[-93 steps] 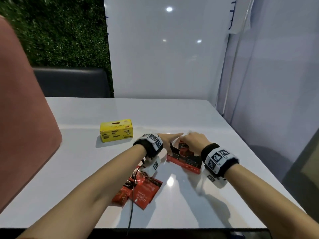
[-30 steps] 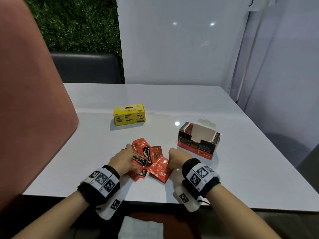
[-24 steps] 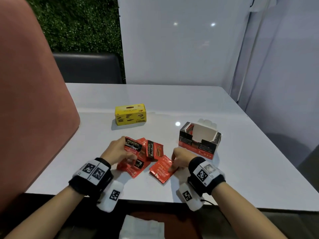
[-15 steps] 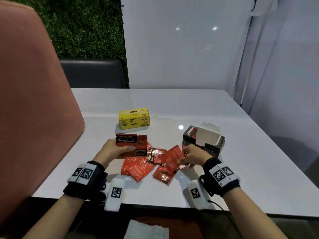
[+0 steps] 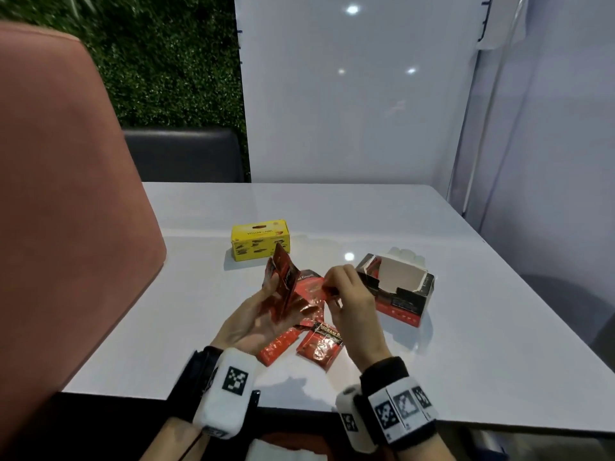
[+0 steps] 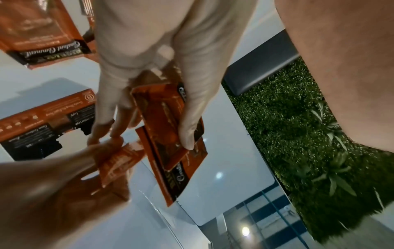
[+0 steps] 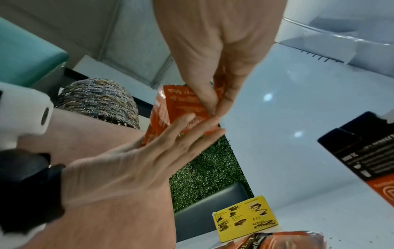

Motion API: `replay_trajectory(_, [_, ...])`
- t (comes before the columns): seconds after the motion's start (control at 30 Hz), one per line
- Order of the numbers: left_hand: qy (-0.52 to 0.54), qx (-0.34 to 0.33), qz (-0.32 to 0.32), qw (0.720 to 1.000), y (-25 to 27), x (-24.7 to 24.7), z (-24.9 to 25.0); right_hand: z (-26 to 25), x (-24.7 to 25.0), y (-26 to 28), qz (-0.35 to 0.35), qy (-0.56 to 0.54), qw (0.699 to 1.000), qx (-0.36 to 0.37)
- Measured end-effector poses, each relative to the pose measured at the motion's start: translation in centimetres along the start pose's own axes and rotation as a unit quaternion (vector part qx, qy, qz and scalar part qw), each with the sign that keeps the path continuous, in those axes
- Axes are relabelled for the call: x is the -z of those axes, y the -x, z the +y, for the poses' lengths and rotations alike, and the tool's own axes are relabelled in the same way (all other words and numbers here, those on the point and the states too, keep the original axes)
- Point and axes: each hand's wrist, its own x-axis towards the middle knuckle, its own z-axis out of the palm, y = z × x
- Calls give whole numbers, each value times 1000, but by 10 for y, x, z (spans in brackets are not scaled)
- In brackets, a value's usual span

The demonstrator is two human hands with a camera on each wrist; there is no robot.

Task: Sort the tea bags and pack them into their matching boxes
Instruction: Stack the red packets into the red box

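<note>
Now lifted off the desk (image 5: 432, 377) and standing on edge in the left hand (image 5: 256, 314), where half a second back only one sachet was being raised: a small stack of red tea sachets (image 5: 283, 281), thumb curling over the front in the left wrist view and fingers backing it. Pinching one more red sachet (image 5: 324, 289) between thumb and fingertips in the right hand (image 5: 352, 304), and bringing it across to the left hand's stack, hands almost touching. So both hands clamping on sachets, neither free.

Judging progress as early. Sitting open just right of the hands, the red and black tea box (image 5: 396, 287), its pale inside showing bare as far as the head view reaches, so seemingly nothing packed yet. Lying loose on the near desk below the hands, several more red sachets (image 5: 319, 347), overlapping one another. Standing closed at the far left, the yellow tea box (image 5: 260, 239), well apart from the pile. Showing no yellow bags anywhere; cannot tell whether any are inside that box.

Remaining, probably: gathering the loose sachets into the stack, squaring it, and sliding it into the red box.
</note>
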Motion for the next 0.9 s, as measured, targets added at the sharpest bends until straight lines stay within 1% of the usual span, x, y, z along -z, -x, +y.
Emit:
replay_trajectory(0.03, [-4,-12,8,1000,1,1,1,-1,1,1,4,15,999,29])
replay_trajectory(0.1, [-34,-32,31,998,0,5,5,-4,4,1,-7,30,997,66])
replay_trajectory(0.17, [-72,-49,50,995,1,6,8,-5,5,2,-41,2,997,58])
replay_trajectory(0.2, [-95,-60,63,992,1,6,8,-4,4,2,-53,-29,998,35])
replay_trajectory(0.23, [-121,-73,74,987,1,6,8,-2,5,2,-60,-71,996,1])
replay_trajectory(0.27, [-148,-89,82,982,2,6,8,-2,5,1,-69,-124,988,-52])
replay_trajectory(0.3, [-173,-104,83,976,2,6,7,-4,8,1,-83,-193,971,-117])
replay_trajectory(0.33, [-198,-115,82,970,2,6,5,-7,11,0,-100,-273,939,-182])
replay_trajectory(0.37, [-222,-125,82,963,3,6,3,-10,14,-2,-115,-342,901,-241])
replay_trajectory(0.4, [-244,-132,83,957,5,4,0,-13,16,-4,-128,-375,874,-282])
replay_trajectory(0.43, [-262,-136,83,952,6,3,-3,-16,16,-5,-139,-378,863,-306])
replay_trajectory(0.5, [-293,-141,83,942,7,-1,-7,-17,11,-7,-127,-341,873,-324])
replay_trajectory(0.53, [-306,-147,86,937,8,-3,-9,-14,8,-7,-105,-323,880,-332])
replay_trajectory(0.6, [-325,-157,92,928,9,-4,-10,-10,4,-5,-69,-318,882,-341])
replay_trajectory(0.63, [-331,-158,91,926,9,-5,-10,-8,4,-3,-63,-321,883,-337])
replay_trajectory(0.73, [-334,-156,101,924,11,-4,-11,-9,10,-2,-52,-308,898,-308])
replay_trajectory(0.8, [-296,-150,106,937,13,-4,-11,-11,11,-2,-30,-324,894,-308])
replay_trajectory(0.9, [-165,-122,89,975,14,-6,-9,-12,11,-1,-5,-368,869,-330])
